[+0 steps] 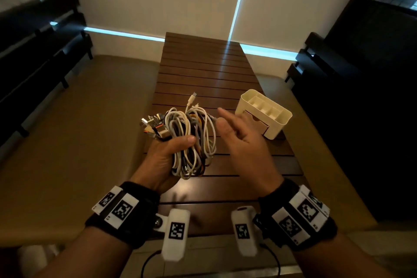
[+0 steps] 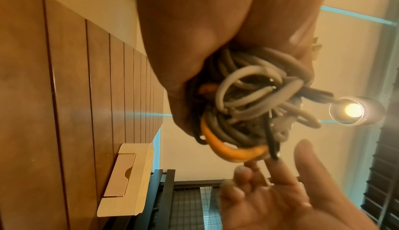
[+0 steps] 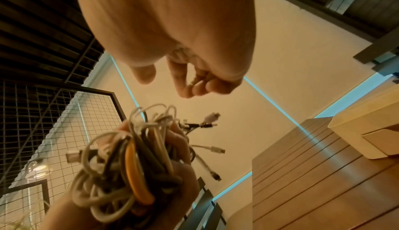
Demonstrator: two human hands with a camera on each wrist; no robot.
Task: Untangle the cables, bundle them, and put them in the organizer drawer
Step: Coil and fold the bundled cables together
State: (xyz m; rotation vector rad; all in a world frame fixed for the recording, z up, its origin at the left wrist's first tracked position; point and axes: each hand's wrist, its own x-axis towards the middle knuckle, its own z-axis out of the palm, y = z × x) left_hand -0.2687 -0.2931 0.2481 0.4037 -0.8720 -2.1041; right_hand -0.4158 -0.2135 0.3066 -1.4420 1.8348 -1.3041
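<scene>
Head view first: I see my left hand [image 1: 163,160] at lower centre of the frame, fingers and thumb wrapped round the waist of the cable bundle [image 1: 189,140], which it holds up off the slatted wooden table [image 1: 203,70]; I judge the grip sits mid-bundle so the loops hang below and the plugs fan out at the upper left, easy to pick from. My right hand [image 1: 242,137] is just to the right of the bundle, fingers loose and spread, holding nothing, placed, I think, to pluck one strand free. The white organizer [image 1: 264,115] stands on the table at centre right, its drawer seemingly shut, near enough to reach once bundling is done. Left wrist view: the tangle fills the centre, an orange cable [image 2: 228,150] looping at its lower edge, and the right fingers [image 2: 280,170] come up from the bottom right, close to or just touching it; I cannot tell which. Right wrist view: the right hand occupies the top centre, fingers loosely curled and empty, above the bundle at lower left, with the organizer's drawer front [image 3: 380,139] at the right edge.
</scene>
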